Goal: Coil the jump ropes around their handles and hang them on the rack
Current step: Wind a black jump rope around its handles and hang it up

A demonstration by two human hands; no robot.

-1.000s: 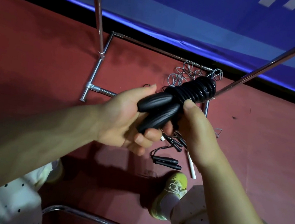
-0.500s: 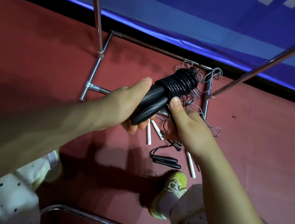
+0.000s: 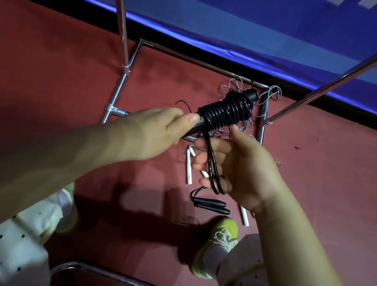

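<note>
— What's at the far left?

— A forearm reaching in over a white trouser leg with dark dots (image 3: 6, 245). Past it, on the red floor (image 3: 47, 69), stands the chrome rack (image 3: 125, 15): one upright pole, and a base frame lying flat on the floor.

— And the left hand?

— The left hand (image 3: 152, 133) is clenched round the handle end of the black jump rope (image 3: 225, 111), thumb laid along the top. The handles point up and to the right, held in the air above the rack's base.

— How does the rope sit?

— Wound in tight black turns around the paired handles, with the handle tips sticking out beyond the coil. A loop of the rope (image 3: 213, 168) hangs down from the coil.

— Who has the loop?

— The right hand (image 3: 239, 169). Its fingers are curled around that loop just below the coil, palm turned toward the left hand.

— Anything on the floor beneath?

— White jump-rope handles (image 3: 189, 169) with tangled grey cord (image 3: 234, 86) near the rack's far corner, and another black jump rope (image 3: 210, 205) lying with its two handles side by side.

— Further right?

— A yellow-green sneaker (image 3: 216, 246) just below that rope, a slanted chrome bar (image 3: 352, 71) rising to the upper right, and a blue banner (image 3: 248, 18) along the back.
</note>
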